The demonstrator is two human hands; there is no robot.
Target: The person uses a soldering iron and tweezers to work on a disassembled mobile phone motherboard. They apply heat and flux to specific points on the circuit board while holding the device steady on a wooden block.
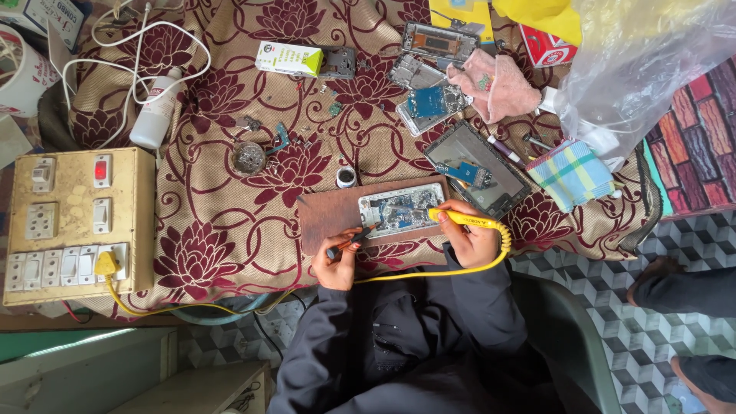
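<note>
An opened phone body (401,208) with its circuit board showing lies on a brown wooden board (330,215). My right hand (470,240) holds a yellow soldering iron (458,219), its tip at the right end of the phone. My left hand (338,264) grips a thin dark tool (350,243) whose tip touches the phone's lower left edge. A yellow cord (448,271) runs from the iron under my arms to a yellow plug (107,264).
A cream switchboard (73,222) sits at left. More phone frames (475,167) and boards (431,102), a white bottle (156,110), a small round tin (248,158), a white-green box (289,59), a pink cloth (494,86) and a checked cloth (570,173) lie on the maroon flowered cloth (207,230).
</note>
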